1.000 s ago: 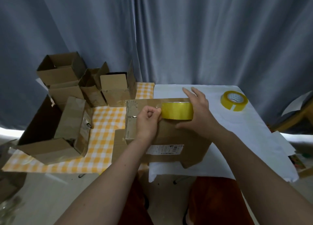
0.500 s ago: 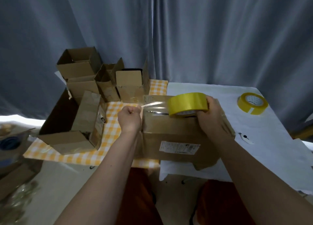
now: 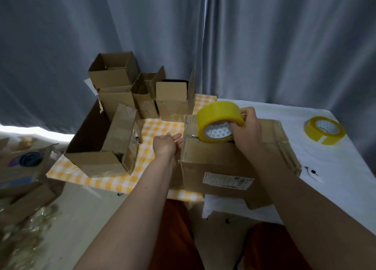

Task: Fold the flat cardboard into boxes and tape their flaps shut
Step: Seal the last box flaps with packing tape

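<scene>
Brown cardboard box (image 3: 234, 160) with a white shipping label on its near side is sitting at the table's front edge, straddling the yellow checked cloth (image 3: 156, 127) and the white cloth (image 3: 335, 168). Right hand (image 3: 247, 132) is gripping a yellow tape roll (image 3: 218, 120), fingers curled through its core, roll resting tilted on the box's top left part. Left hand (image 3: 166, 145) is lying against the box's left side, fingers loosely extended, holding nothing visible. Second yellow roll (image 3: 323, 130) is lying on the white cloth, well right of the box.
</scene>
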Tool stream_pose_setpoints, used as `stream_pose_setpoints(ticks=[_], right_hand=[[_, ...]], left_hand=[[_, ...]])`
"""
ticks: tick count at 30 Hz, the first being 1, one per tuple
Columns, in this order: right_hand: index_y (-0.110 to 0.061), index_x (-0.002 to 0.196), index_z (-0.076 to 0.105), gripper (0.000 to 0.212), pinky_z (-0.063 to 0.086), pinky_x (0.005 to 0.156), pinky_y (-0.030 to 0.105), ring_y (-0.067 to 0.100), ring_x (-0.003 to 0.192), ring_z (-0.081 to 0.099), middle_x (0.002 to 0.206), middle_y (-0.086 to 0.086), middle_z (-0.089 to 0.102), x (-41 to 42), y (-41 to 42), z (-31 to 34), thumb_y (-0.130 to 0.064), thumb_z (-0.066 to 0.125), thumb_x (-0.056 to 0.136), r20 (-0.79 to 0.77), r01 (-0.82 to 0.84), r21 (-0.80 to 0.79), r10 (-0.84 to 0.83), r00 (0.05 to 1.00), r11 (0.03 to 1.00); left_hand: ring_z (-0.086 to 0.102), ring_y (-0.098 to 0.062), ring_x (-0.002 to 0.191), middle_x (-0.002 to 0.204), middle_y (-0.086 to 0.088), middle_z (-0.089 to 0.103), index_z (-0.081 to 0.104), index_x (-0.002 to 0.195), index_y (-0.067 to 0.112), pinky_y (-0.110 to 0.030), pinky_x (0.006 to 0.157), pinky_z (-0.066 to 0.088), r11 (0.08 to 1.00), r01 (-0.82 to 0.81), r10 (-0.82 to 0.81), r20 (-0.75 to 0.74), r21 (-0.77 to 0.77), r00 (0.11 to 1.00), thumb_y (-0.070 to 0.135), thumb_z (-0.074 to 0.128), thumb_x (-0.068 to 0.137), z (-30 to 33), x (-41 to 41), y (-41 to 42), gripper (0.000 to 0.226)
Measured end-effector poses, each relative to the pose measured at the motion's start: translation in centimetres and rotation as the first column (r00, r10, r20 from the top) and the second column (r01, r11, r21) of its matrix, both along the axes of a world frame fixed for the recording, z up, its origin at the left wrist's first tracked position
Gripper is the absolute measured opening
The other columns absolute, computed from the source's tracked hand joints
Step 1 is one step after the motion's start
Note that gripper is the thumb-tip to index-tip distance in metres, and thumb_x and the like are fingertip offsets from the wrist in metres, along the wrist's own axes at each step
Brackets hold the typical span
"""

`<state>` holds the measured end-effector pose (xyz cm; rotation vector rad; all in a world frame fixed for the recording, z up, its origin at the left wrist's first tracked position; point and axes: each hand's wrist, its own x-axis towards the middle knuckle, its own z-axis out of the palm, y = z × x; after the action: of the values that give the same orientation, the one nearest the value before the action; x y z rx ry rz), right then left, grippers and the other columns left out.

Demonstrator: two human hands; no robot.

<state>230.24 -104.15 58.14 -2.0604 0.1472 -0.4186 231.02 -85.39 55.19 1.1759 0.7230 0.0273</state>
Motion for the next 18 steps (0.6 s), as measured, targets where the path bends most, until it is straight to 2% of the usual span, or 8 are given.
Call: stream_pose_setpoints(ticks=[3,6,9,11,13,14,16,18], right_hand=[[-0.014,0.098,0.046,0.018,0.034,0.054,0.019,0.007,0.069,0.045,0.076,-0.006,0.049,0.4,0.6,-0.3,-0.008,0.058,0.085,-0.018,-0.021,-0.032,0.021,1.0,0.999],[-0.008,0.101,0.049,0.017,0.035,0.065,0.028,0.017,0.079,0.047,0.085,0.002,0.051,0.1,0.6,-0.9,-0.004,0.054,0.085,-0.037,-0.024,-0.045,0.023,0.999,0.999],[-0.002,0.104,0.05,0.019,0.034,0.068,0.028,0.02,0.085,0.047,0.09,0.007,0.051,-0.2,-0.2,-1.4,-0.001,0.053,0.085,-0.041,0.013,-0.028,-0.014,0.999,1.0],[-0.002,0.105,0.05,0.02,0.033,0.068,0.026,0.019,0.086,0.047,0.091,0.006,0.05,-0.3,-0.6,-1.6,-0.003,0.056,0.086,-0.061,0.012,-0.03,-0.014,0.998,0.999],[-0.003,0.105,0.05,0.02,0.032,0.067,0.025,0.018,0.086,0.046,0.092,0.005,0.05,-0.1,-0.5,-1.7,-0.004,0.057,0.086,-0.07,0.012,-0.032,-0.014,0.997,0.999],[-0.003,0.107,0.05,0.022,0.033,0.068,0.025,0.018,0.087,0.046,0.093,0.004,0.05,-0.1,-0.5,-1.7,-0.005,0.057,0.086,-0.071,0.02,-0.028,-0.022,0.997,0.999],[-0.004,0.113,0.049,0.029,0.037,0.073,0.028,0.018,0.091,0.047,0.099,0.005,0.051,-0.1,-0.4,-1.8,-0.009,0.059,0.086,-0.084,0.032,0.005,-0.032,0.996,0.999],[-0.007,0.118,0.049,0.037,0.042,0.077,0.031,0.018,0.094,0.05,0.105,0.005,0.053,-0.3,-0.4,-1.9,-0.013,0.065,0.085,-0.13,0.018,0.078,-0.008,0.992,0.997]], left_hand=[[0.051,-0.017,0.048,0.074,-0.008,0.06,0.053,0.104,0.005,-0.027,0.048,0.044,0.999,0.011,-0.016,-0.11,-0.049,0.994,0.007,0.039,0.1,-1.0,0.3,0.1,0.014],[0.05,-0.023,0.046,0.059,-0.009,0.056,0.062,0.075,0.002,-0.029,0.05,0.044,0.976,0.216,-0.214,-0.211,-0.012,0.954,0.011,0.05,0.094,-2.5,-0.3,-0.2,0.025],[0.046,-0.02,0.049,0.063,-0.007,0.054,0.06,0.112,-0.008,-0.032,0.057,0.043,0.946,0.29,-0.25,-0.242,0.144,0.937,0.022,0.07,0.086,-3.3,-0.4,0.3,0.04],[0.056,-0.018,0.069,0.092,-0.01,0.061,0.049,0.129,-0.004,-0.026,0.064,0.045,0.892,0.206,-0.177,-0.107,0.403,0.978,0.017,0.066,0.089,-3.2,-0.8,0.4,0.048],[0.051,-0.016,0.118,0.135,-0.001,0.05,0.042,0.139,0.012,-0.02,0.092,0.037,0.689,0.198,-0.379,0.113,0.697,0.918,0.024,0.049,0.099,-2.3,-1.9,-0.4,0.043],[0.035,-0.015,0.134,0.144,0.005,0.041,0.037,0.143,0.017,-0.021,0.103,0.025,0.545,0.23,-0.566,0.151,0.806,0.811,0.035,0.043,0.1,-1.8,-2.6,-0.9,0.047],[0.005,-0.013,0.147,0.158,0.008,0.018,0.019,0.152,0.023,-0.03,0.115,0.003,0.199,0.322,-0.794,-0.04,0.926,0.606,0.071,0.035,0.088,-1.4,-3.2,-1.4,0.082],[-0.015,-0.011,0.146,0.161,0.008,-0.007,-0.003,0.154,0.023,-0.042,0.119,-0.008,-0.102,0.367,-0.764,-0.309,0.925,0.566,0.095,0.032,0.06,-1.3,-2.6,-0.8,0.124]])
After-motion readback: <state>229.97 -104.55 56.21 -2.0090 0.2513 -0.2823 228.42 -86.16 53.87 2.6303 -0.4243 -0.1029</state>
